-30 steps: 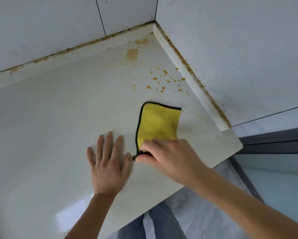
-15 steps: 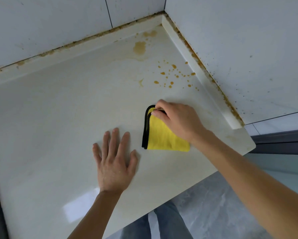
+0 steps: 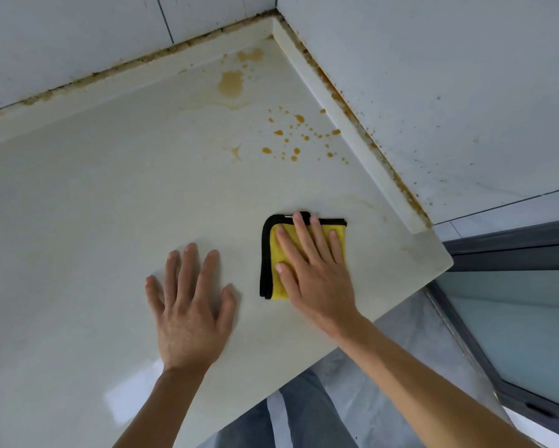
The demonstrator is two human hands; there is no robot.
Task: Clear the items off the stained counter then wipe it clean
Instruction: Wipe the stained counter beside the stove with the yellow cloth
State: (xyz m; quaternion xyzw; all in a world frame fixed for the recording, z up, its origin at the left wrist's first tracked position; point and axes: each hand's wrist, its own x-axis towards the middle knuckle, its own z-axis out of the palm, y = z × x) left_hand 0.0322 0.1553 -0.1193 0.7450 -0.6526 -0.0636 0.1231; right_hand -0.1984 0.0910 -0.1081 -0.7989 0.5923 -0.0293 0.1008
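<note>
Currently the folded yellow cloth [image 3: 276,253], soft pile with black edging, lies on the glossy pale counter [image 3: 94,205] near its right front corner. The right hand [image 3: 313,270] presses it flat, fingers straight. The left hand [image 3: 191,315] rests flat beside it, holding nothing. Push far-right with even pressure across the amber droplets [image 3: 299,137] and dried stain [image 3: 231,84].

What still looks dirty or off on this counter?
Orange-brown droplets and a larger stain sit near the back corner, unwiped. Brown grime lines the wall seam. The cloth lies short of them.
</note>
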